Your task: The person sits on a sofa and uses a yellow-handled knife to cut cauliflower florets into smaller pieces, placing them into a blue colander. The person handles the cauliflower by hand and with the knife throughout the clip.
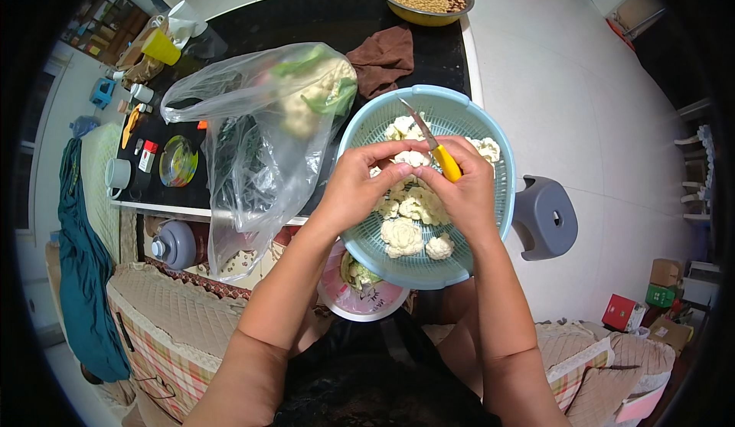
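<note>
My left hand [362, 180] pinches a white cauliflower floret [412, 158] over a light-blue plastic colander [503, 157]. On the floret's other side, the thumb of my right hand [468, 189] almost meets my left thumb. My right hand also keeps hold of a paring knife [447, 162] with a yellow handle, its blade angled up and away from me. Several cut cauliflower florets [401, 236] lie in the colander below. Beyond my left hand, a clear plastic bag [270, 157] contains a cauliflower head [318, 91] with green leaves.
Below the colander, a pink bin [367, 306] holds leafy trimmings. A brown cloth [383, 59] and a metal bowl of beans [428, 2] are on the black table [275, 16]. At left are a glass ashtray [178, 161] and a mug [118, 173]. A grey stool [545, 217] stands right.
</note>
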`<state>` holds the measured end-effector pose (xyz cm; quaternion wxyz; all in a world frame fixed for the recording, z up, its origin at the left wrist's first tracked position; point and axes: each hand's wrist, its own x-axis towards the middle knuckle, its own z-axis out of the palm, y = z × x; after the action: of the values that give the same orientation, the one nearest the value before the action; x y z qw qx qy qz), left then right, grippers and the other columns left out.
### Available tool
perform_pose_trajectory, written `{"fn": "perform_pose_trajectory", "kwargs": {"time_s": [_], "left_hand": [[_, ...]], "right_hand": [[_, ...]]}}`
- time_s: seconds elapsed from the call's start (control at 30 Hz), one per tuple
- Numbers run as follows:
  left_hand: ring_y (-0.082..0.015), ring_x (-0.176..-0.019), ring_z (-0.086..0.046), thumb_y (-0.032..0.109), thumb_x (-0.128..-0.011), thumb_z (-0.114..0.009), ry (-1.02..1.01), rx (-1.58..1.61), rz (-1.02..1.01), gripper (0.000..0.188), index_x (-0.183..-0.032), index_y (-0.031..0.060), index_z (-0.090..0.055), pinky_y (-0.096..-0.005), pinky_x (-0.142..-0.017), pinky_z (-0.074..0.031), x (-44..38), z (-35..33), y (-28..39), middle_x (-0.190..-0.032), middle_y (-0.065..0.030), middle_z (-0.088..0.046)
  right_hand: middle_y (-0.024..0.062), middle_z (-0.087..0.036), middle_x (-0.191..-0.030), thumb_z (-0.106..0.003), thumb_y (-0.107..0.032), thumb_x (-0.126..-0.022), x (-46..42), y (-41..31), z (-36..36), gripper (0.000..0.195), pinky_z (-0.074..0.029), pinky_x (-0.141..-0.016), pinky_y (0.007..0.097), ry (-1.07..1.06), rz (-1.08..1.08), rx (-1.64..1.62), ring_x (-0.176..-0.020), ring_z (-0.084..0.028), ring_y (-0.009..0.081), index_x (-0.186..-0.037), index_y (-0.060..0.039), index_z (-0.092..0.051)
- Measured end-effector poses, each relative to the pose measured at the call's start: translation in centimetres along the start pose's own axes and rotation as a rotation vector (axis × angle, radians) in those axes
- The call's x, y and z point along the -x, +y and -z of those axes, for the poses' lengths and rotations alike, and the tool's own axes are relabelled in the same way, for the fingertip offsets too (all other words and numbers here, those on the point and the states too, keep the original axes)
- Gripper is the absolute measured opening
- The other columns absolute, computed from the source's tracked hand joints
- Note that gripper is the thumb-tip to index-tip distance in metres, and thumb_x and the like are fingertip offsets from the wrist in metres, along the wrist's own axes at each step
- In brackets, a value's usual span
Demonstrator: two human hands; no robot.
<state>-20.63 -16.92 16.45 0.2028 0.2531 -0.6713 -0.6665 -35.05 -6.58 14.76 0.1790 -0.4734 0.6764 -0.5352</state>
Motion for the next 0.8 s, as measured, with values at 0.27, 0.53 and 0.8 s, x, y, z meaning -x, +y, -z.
{"fn": "perform_pose_trajectory", "kwargs": {"time_s": [0.27, 0.53, 0.8], "left_hand": [[-0.0053, -0.071, -0.054, 0.006, -0.086, -0.069, 0.217, -0.250, -0.059, 0.019, -0.104, 0.0009, -0.071, -0.0212, -0.064, -0.045, 0.2, -0.4, -0.8, -0.084, 0.0000, -0.067], [-0.0139, -0.086, -0.058, 0.006, -0.091, -0.060, 0.179, -0.429, -0.201, 0.022, -0.112, 0.0025, -0.067, -0.0245, -0.075, -0.046, 0.0, 0.9, -0.3, -0.103, -0.0067, -0.063], [-0.0329, -0.104, -0.059, 0.001, -0.079, -0.064, -0.151, -1.006, -0.192, 0.029, -0.107, 0.0048, -0.066, -0.0392, -0.088, -0.049, 1.0, 1.2, -1.1, -0.106, -0.0100, -0.063]], "right_hand": [[0.0098, -0.069, -0.092, -0.080, -0.008, -0.072, 0.2, -0.8, -0.6, 0.028, -0.052, -0.075, 0.0326, 0.112, -0.073, 0.006, -0.086, -0.068, 0.0230, -0.097, -0.0024, -0.066], [0.0015, -0.065, -0.085, -0.082, -0.016, -0.075, -0.4, 0.5, 0.3, 0.030, -0.044, -0.056, 0.0229, 0.233, -0.190, -0.134, -0.062, -0.053, 0.0076, -0.096, -0.0045, -0.065], [0.0055, -0.067, -0.098, -0.082, -0.022, -0.077, -0.5, 0.6, 0.3, 0.040, -0.050, -0.079, 0.0287, 0.171, -0.225, -0.111, -0.086, -0.063, 0.0143, -0.108, -0.0034, -0.066]]}}
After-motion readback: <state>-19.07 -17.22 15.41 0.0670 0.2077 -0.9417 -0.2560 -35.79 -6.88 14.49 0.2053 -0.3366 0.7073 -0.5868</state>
